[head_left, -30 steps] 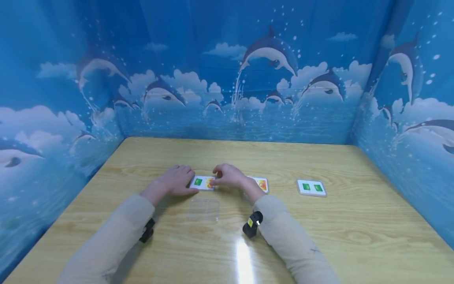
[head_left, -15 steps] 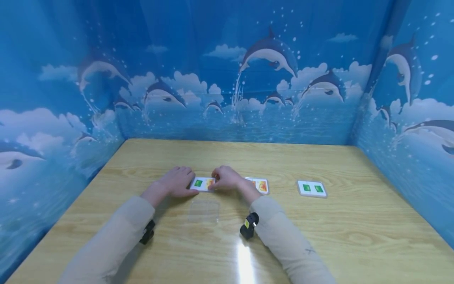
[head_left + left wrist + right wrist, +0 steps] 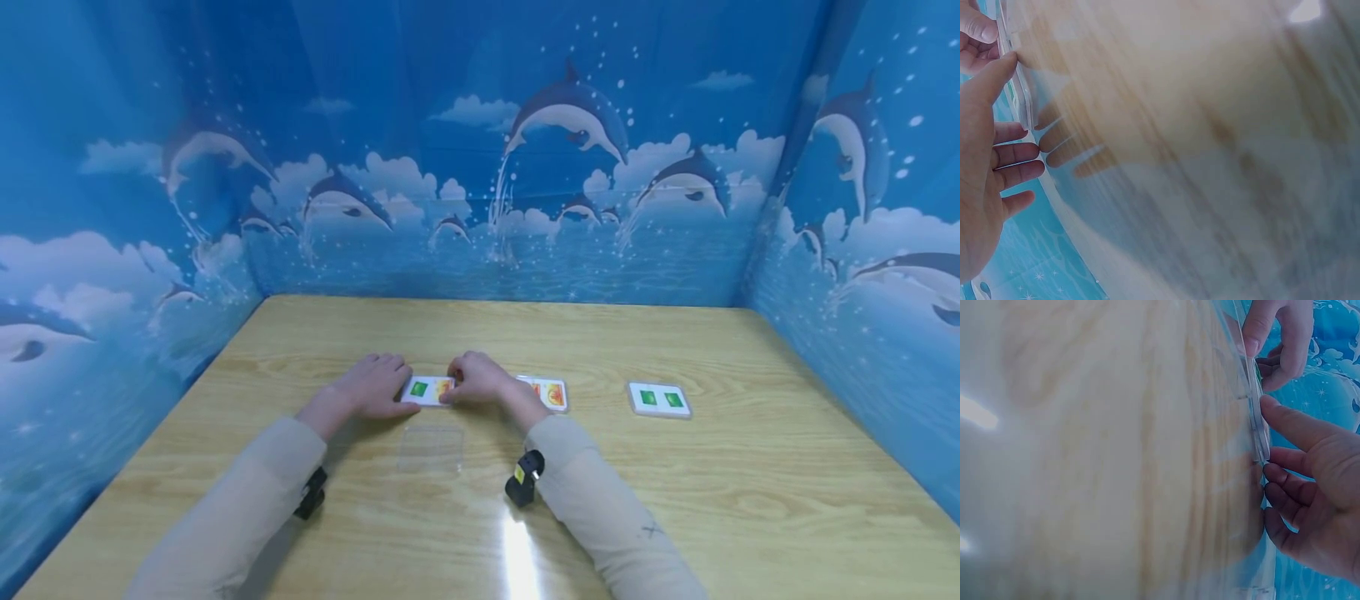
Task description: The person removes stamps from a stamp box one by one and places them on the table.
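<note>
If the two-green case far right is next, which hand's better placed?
Right hand, likely: it's nearer the two-green case, and the left hand would have to pass the right arm. Both touch the green-and-orange case, so the right would first let go.

Room beyond fingers [image 3: 396, 371], transparent case [image 3: 431, 450] nearer

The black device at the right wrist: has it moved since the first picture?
Yes, slightly leftward: the black device sits nearer the clear plastic piece now.
</note>
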{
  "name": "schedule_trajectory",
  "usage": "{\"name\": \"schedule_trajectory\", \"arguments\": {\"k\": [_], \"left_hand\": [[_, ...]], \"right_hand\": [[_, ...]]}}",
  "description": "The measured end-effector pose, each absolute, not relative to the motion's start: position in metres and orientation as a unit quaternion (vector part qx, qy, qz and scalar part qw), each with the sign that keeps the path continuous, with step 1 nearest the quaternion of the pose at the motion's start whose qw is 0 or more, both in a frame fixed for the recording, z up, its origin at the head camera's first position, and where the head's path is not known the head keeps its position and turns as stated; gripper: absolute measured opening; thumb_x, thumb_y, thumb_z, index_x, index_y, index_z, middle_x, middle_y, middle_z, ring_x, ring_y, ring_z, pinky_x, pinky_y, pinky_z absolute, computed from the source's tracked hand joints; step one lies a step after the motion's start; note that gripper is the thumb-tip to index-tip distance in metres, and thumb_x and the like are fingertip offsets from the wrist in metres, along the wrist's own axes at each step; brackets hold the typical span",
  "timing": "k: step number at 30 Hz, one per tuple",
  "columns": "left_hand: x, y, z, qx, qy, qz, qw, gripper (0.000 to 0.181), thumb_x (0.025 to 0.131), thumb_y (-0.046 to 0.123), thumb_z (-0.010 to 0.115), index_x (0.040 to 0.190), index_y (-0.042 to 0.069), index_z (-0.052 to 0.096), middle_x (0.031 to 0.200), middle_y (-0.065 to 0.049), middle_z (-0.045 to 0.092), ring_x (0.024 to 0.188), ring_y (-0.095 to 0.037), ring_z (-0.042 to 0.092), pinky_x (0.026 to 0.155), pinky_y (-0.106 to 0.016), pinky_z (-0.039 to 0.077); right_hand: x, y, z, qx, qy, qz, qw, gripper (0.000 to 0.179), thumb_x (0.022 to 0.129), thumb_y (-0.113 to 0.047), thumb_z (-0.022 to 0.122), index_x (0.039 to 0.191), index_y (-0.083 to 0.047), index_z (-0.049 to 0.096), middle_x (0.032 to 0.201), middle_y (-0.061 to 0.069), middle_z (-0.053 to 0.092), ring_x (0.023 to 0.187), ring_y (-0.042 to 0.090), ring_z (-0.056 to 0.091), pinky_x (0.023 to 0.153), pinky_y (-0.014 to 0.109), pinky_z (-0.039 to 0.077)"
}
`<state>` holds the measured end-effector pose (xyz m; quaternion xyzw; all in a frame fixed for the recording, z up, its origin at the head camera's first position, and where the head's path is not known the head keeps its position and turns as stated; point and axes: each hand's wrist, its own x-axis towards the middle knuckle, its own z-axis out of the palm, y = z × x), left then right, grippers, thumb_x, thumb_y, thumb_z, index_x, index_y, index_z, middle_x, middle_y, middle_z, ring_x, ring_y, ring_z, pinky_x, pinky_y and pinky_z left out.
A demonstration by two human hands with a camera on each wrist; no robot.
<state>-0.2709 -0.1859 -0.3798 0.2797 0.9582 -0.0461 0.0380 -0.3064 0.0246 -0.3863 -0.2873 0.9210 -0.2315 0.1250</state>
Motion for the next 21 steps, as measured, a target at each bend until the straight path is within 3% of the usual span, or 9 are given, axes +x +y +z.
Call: {"name": "schedule_trajectory", "arguments": {"k": [21], "left_hand": [[-0.271,-0.183,-0.3792,0.27,0.96,-0.047,0.049,0.063,0.085,0.059,0.051,0.118,0.005,0.054,0.112,-0.011,0.053,0.104,-0.026,0.05,0.095,-0.048,0.036]], "right_hand": [[-0.308,0.0255,-0.3857,-0.285,0.922,-0.232,0.126,0.043,0.08,-0.033,0.072,0.112,-0.007,0.061,0.093,0.001,0.055,0.086,0.014,0.05,0.076,0.028,0.043]]}}
